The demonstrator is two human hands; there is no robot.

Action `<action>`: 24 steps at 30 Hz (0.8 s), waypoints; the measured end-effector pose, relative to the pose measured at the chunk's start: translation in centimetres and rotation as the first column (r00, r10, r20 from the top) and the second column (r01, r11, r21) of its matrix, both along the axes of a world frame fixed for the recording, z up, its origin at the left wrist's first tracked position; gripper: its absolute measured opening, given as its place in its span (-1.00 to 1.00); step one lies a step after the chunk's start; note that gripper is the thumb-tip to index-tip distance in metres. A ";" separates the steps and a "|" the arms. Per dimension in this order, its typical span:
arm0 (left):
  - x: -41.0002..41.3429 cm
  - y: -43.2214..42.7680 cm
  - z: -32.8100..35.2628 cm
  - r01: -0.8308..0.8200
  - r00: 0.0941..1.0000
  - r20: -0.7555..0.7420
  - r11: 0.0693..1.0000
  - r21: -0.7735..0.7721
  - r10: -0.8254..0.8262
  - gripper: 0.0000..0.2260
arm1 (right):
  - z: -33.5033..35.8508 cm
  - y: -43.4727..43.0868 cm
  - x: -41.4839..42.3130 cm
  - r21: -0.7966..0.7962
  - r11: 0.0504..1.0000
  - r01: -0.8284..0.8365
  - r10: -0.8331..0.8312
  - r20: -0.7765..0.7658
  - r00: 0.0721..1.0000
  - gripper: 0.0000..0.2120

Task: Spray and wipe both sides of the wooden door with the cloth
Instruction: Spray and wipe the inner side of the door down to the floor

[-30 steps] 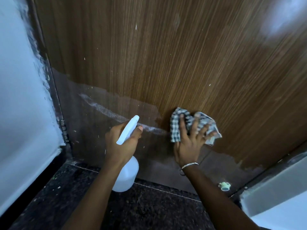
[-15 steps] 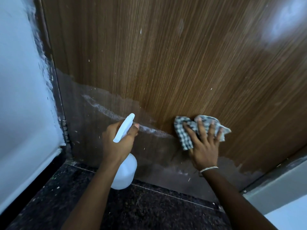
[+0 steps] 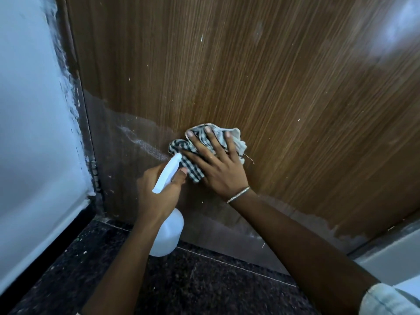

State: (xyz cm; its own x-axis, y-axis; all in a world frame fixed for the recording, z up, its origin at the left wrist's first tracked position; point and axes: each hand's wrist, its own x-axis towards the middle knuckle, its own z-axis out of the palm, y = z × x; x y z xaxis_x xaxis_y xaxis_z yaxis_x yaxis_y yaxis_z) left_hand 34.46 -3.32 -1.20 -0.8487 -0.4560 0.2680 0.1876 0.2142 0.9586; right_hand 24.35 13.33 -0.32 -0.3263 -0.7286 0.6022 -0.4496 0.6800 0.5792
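Observation:
The wooden door (image 3: 272,87) fills the view, its lower band dull and grey with a whitish streak at the left. My right hand (image 3: 218,164) presses a crumpled black-and-white checked cloth (image 3: 193,164) flat against the door with spread fingers, at the upper edge of the grey band. My left hand (image 3: 156,192) grips the neck of a white spray bottle (image 3: 167,233), thumb by the nozzle, which points up toward the cloth. The bottle hangs just in front of the door's lower part, above the floor.
A white wall (image 3: 34,133) stands at the left, meeting the door at a hinge (image 3: 94,165). Dark speckled stone floor (image 3: 193,280) runs below. A pale ledge or frame (image 3: 386,253) sits at the lower right.
My right hand has slid the cloth leftward along the door, toward the spray nozzle. The left hand keeps hold of the bottle in roughly the same place.

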 end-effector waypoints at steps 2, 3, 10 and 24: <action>-0.1 -0.2 0.0 -0.008 1.000 -0.003 1.000 0.010 0.008 -0.88 | 0.1 1.3 0.3 0.024 1.000 0.006 -0.007 0.011 1.000 -0.46; 0.0 -0.4 0.0 -0.012 1.000 -0.003 1.000 0.014 0.012 -0.88 | -0.1 2.7 0.5 0.031 0.999 0.015 -0.015 0.006 1.000 -0.43; 0.3 -1.4 0.3 -0.043 0.999 -0.008 0.999 -0.011 0.043 -0.80 | -3.3 15.5 3.5 0.076 0.980 0.186 -0.183 -0.052 0.982 -0.50; -0.2 -1.6 0.3 -0.120 0.993 -0.003 0.992 0.026 0.120 -0.74 | 2.9 -2.3 -1.6 0.253 0.966 -0.055 0.060 -0.013 0.998 -0.47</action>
